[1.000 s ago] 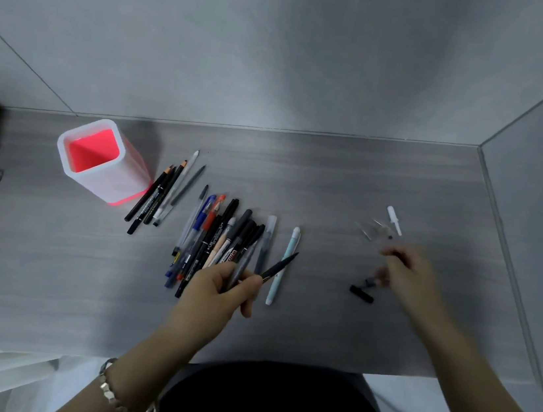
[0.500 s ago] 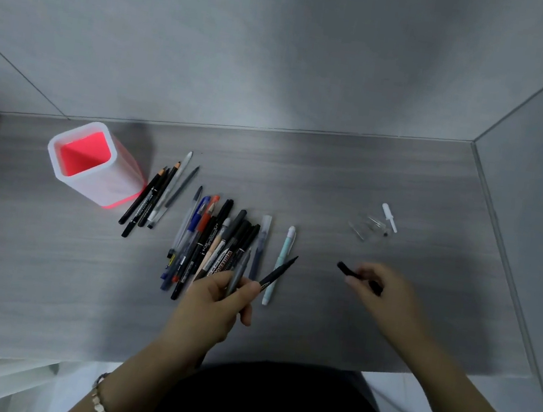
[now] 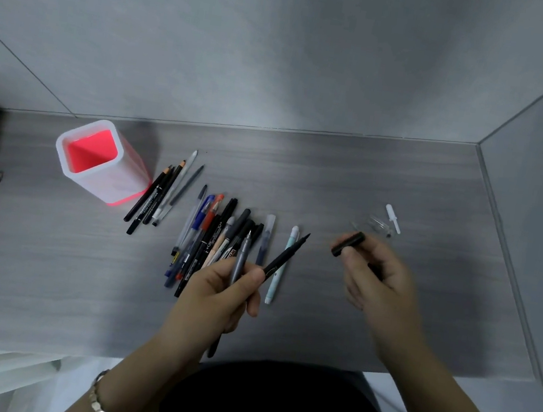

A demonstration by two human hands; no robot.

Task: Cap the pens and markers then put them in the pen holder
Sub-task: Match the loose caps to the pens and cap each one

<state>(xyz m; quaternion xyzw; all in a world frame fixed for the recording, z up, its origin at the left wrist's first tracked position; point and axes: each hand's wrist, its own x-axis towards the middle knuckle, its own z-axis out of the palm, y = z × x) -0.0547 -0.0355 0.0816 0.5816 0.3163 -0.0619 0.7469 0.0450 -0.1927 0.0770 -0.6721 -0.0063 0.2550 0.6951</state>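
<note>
Bench [image 3: 388,173] of grey wood grain, walled at back and right. Holder [image 3: 96,162] at far left, white outside, red inside, tilted, nothing seen in it. Just right of it, touching its base, five dark pencils and pens [image 3: 161,191] in a loose fan. Nearer the middle, a heap [image 3: 210,239] of about a dozen pens and markers, overlapping (too tangled for a sure count). Beside the heap, one grey-capped pen [image 3: 265,239], then one pale blue pen [image 3: 280,269], partly hidden behind the black pen.

Left hand [image 3: 221,289] closed around two pens, above the near end of the heap: a grey pen [image 3: 241,257] pointing up and a black pen [image 3: 286,254], uncapped, tip slanting up to the right. Bracelet [image 3: 98,407] on that wrist.

Right hand [image 3: 377,282] well apart to the right, fingers pinched on one black cap [image 3: 348,244], its open end toward the black pen's tip, not yet touching.

Beyond the right hand, one white cap [image 3: 393,218] and a few clear caps [image 3: 373,223], blurred, number unclear. Dark clothing [image 3: 271,406] at the near edge.
</note>
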